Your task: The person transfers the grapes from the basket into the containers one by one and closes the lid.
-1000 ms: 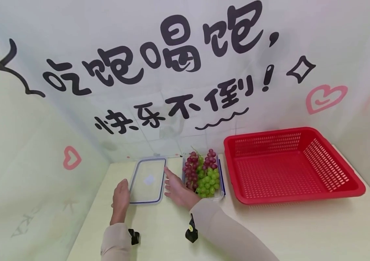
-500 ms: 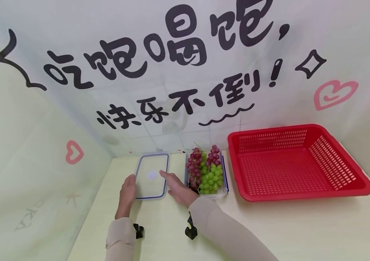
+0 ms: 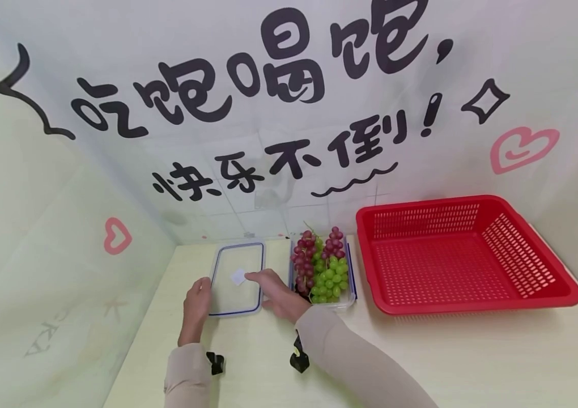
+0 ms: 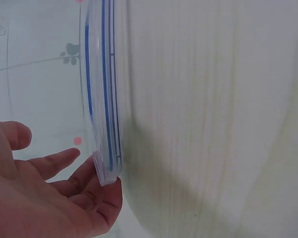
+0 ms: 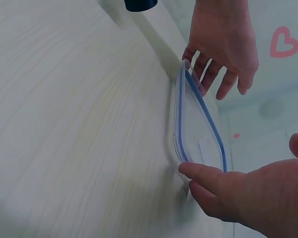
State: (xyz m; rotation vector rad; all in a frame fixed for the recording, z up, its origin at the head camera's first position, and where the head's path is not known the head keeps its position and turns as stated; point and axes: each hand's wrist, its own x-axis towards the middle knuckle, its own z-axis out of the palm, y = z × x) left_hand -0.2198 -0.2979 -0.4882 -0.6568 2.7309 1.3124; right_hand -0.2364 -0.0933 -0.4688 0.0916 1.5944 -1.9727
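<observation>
A clear rectangular plastic lid [image 3: 235,296] with a blue seal lies on the table at the left, a small white label on it. My left hand [image 3: 197,306] is at its left edge; in the left wrist view, bent fingers [image 4: 82,198] touch the lid's corner and the thumb stands away from it. On the opposite side is my right hand [image 3: 279,292]. In the right wrist view its extended fingers [image 5: 206,172] touch the near edge of the lid, thumb raised. Fingertips below the lid are partly hidden.
Right of the hands, a clear container [image 3: 345,304] holds red grapes [image 3: 303,263] and green grapes [image 3: 331,280]. A large red perforated basket [image 3: 472,309] stands farther right. Behind the pale table [image 3: 268,368] hangs a printed white backdrop [image 3: 207,215].
The head view tilted down and levelled off. My left hand came in against the lid's left edge, my right hand closed in on the right edge, and the lid shifted slightly.
</observation>
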